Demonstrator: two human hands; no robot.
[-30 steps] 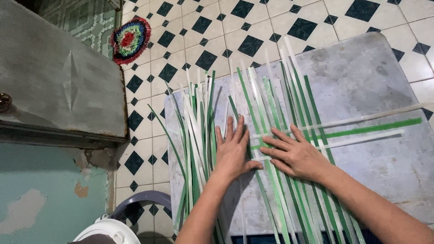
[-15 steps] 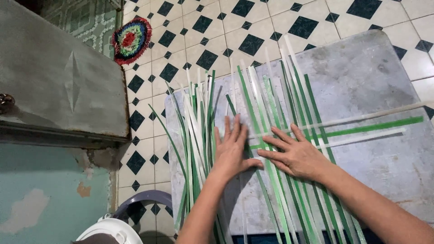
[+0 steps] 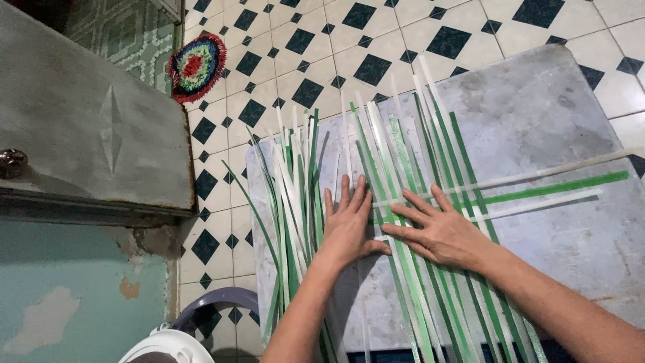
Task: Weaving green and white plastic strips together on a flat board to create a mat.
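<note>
Long green and white flat strips [image 3: 430, 168] lie fanned out lengthwise on a grey board [image 3: 537, 107] on the floor. Three strips, two white and one green [image 3: 551, 187], run crosswise through them toward the right. My left hand [image 3: 346, 225] lies flat, fingers spread, on the board between a loose bundle of strips [image 3: 295, 202] on its left and the woven strips on its right. My right hand [image 3: 440, 232] presses flat on the woven strips where the cross strips meet them, fingers pointing left toward my left hand.
The floor [image 3: 322, 60] is white tile with dark diamonds. A round multicoloured fringed mat [image 3: 196, 66] lies at the upper left. A grey metal surface with a knob [image 3: 80, 134] fills the left side. A white and grey rounded object [image 3: 181, 336] sits at the bottom left.
Both hands stay flat on the strips in almost the same place; the fingers have shifted only slightly.
</note>
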